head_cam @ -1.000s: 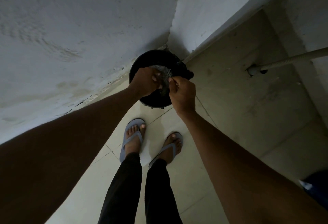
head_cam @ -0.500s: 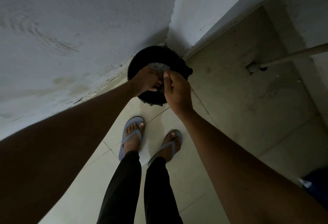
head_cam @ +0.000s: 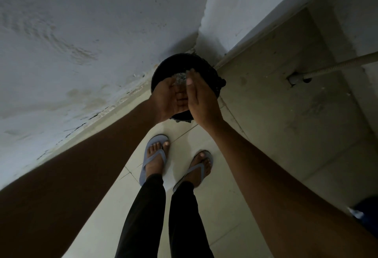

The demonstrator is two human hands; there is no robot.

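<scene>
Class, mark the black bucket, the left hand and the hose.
black bucket (head_cam: pixel 182 62), head view, far inner wall.
left hand (head_cam: pixel 164 98), head view, middle of the hand.
hose (head_cam: pixel 337 66), head view, middle of its visible length.

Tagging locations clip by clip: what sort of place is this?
Probably a household wash or utility corner: a black bucket stands where two stained whitewashed walls meet, on a tiled floor, with a hose running to a hole nearby.

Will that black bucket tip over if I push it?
Probably not easily: the black bucket looks wide and sits flat on the floor. Pushed away, it would likely stop against the wall corner right behind it.
</scene>
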